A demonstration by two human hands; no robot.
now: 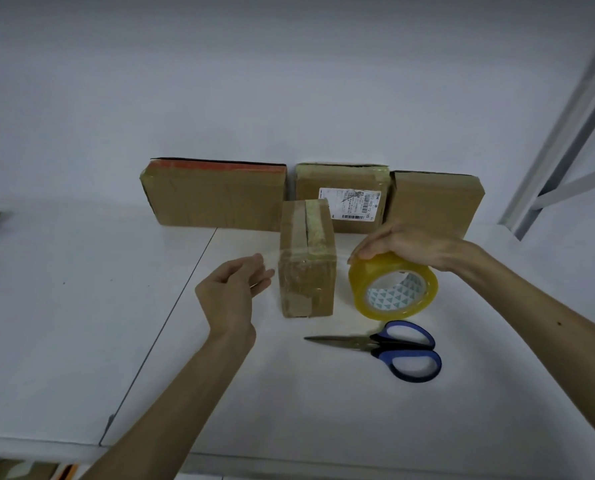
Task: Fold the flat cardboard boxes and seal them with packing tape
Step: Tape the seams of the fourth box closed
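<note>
A small folded cardboard box (306,261) stands on the white table (81,306), its top seam covered with tape. My right hand (413,244) grips a yellowish roll of packing tape (393,285) just right of the box, held above the table. A clear strip of tape (275,252) runs from the roll across the box's near top edge to my left hand (233,289), which pinches its free end left of the box.
Blue-handled scissors (393,348) lie shut on the table in front of the roll. Three taped boxes lean against the wall behind: a wide one (216,195), one with a shipping label (344,199) and one at the right (434,202). A metal frame (559,133) rises at the right.
</note>
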